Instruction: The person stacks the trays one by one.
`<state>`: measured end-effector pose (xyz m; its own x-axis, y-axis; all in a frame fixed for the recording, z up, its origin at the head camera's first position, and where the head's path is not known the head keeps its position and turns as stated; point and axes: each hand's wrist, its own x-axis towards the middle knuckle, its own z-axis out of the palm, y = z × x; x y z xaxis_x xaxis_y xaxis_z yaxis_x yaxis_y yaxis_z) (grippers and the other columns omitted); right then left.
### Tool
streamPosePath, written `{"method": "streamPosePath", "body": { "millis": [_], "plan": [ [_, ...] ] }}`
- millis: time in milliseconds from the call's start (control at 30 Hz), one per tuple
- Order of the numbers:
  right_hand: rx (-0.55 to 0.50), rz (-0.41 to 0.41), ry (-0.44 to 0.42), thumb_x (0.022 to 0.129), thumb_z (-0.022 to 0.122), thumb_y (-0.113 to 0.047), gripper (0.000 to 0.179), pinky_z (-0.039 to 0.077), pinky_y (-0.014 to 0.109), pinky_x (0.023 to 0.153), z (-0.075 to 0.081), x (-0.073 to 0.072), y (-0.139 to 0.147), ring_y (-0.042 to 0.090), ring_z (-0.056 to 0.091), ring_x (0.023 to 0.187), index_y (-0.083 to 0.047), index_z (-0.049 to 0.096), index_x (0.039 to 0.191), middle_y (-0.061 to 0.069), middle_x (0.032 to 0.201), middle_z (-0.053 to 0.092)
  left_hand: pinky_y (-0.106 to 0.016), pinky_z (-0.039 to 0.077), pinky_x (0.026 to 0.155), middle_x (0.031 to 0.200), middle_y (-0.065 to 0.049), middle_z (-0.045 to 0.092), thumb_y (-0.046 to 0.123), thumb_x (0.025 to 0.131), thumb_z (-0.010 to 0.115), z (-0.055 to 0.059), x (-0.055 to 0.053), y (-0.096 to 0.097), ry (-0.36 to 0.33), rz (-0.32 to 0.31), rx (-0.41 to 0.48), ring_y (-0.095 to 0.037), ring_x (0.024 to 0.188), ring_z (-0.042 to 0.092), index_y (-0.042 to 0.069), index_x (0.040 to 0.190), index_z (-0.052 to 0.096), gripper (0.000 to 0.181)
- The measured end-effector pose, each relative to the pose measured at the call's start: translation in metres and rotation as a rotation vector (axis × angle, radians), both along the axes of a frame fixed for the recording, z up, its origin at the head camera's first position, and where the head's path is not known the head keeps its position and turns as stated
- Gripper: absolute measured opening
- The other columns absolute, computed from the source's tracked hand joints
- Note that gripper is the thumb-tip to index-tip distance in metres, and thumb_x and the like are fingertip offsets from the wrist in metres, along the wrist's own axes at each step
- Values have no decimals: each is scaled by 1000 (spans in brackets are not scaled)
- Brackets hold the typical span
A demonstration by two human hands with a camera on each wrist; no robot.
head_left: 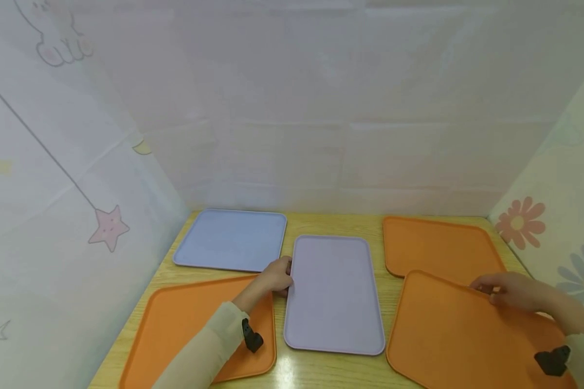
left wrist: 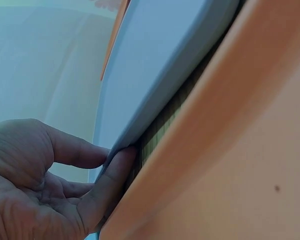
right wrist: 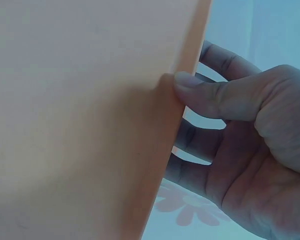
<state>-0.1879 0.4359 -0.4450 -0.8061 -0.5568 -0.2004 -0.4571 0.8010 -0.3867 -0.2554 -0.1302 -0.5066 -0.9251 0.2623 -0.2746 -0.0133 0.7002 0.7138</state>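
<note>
At the middle of the table lies a lavender tray [head_left: 333, 294]. My left hand [head_left: 275, 276] is at its left edge, and the left wrist view shows the thumb and fingers of that hand [left wrist: 45, 175] pinching the tray's rim. On the right, my right hand [head_left: 521, 292] grips the far edge of the front right orange tray [head_left: 457, 335]. Seen from the right wrist, the thumb of this hand [right wrist: 250, 120] presses on the rim of the orange tray [right wrist: 90, 125] while the other fingers go behind it.
Under my left forearm lies another orange tray [head_left: 194, 319]. A blue tray [head_left: 233, 240] sits at the back left. The back right orange tray [head_left: 438, 246] is partly covered by the front one. Patterned white sheets [head_left: 297, 108] wall in the wooden table [head_left: 336, 373].
</note>
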Motion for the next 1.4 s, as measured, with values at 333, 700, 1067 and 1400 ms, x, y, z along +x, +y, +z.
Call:
{"method": "streamPosePath", "body": {
  "millis": [333,700,1067,1400],
  "plan": [
    [7,31,83,94,70,-15,31,53,23,72,14,-4,10,-1,62,95,-14,67,125,0,106,72,-35,60,54,100,-13,57,-9,84,59,1,0,-2,-16,-10,32,-21,74,66,-8,148,39,67],
    [-78,34,137,99,64,-14,35,53,21,71,25,-14,8,-4,62,98,-4,64,132,12,111,72,-35,60,55,106,-16,59,-9,86,60,3,1,-1,-38,-1,73,-24,79,68,-9,150,36,68],
    [-320,-203,-162,105,55,-14,52,48,30,58,27,-17,-27,10,55,73,17,41,144,28,124,58,-45,55,83,117,-20,63,14,90,64,7,0,3,121,-53,-106,-31,102,63,-8,135,54,51],
    [-506,-386,-257,105,55,-15,61,60,35,79,19,-17,-61,19,66,105,17,29,150,43,141,40,-47,55,90,125,-19,62,22,98,64,29,15,23,315,24,55,-35,109,63,-3,132,61,42]
  ]
}}
